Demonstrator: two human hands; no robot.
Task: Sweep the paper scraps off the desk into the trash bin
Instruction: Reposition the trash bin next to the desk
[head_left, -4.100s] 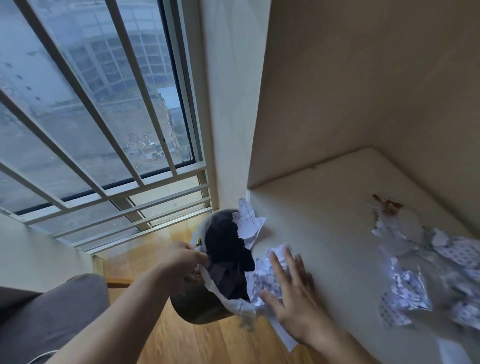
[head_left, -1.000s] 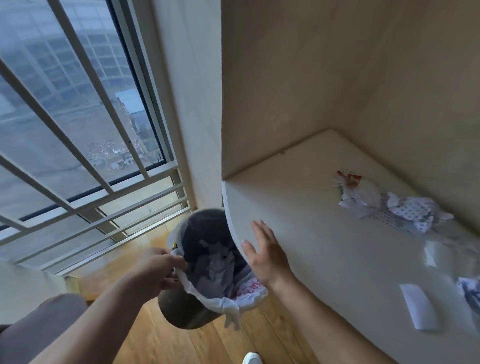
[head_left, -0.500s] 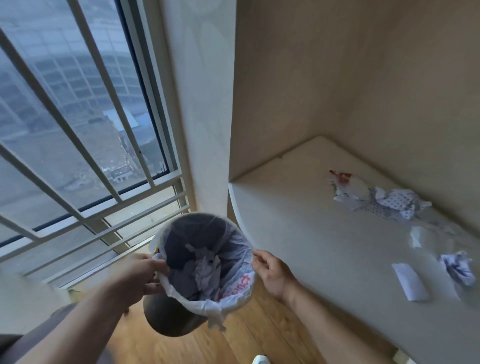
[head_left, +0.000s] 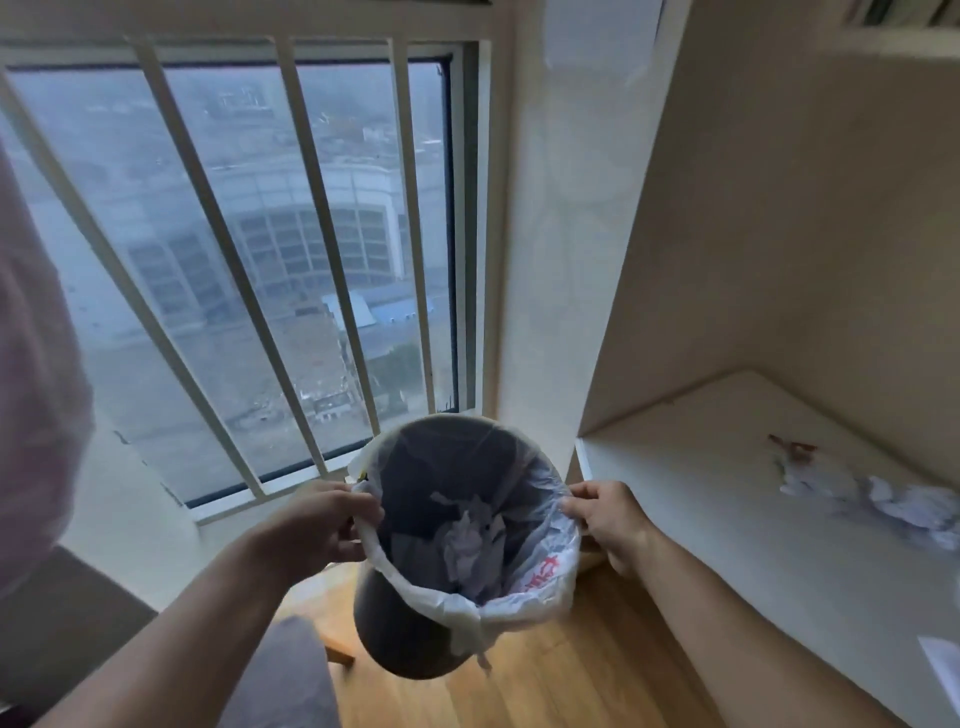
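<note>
A dark round trash bin lined with a white plastic bag hangs in the air over the wooden floor, left of the desk. My left hand grips its left rim and my right hand grips its right rim. Crumpled paper scraps lie inside the bin. On the desk a pile of crumpled paper scraps sits at the far right near the wall, with a flat white slip at the right edge of view.
A barred window fills the wall beyond the bin. A pale pillar stands between window and desk alcove. Grey upholstery sits low at the left beside a wooden floor.
My right hand left the desk edge and took hold of the bin's right rim. The bin rose and now hangs between both hands; the view swung left toward the window.
</note>
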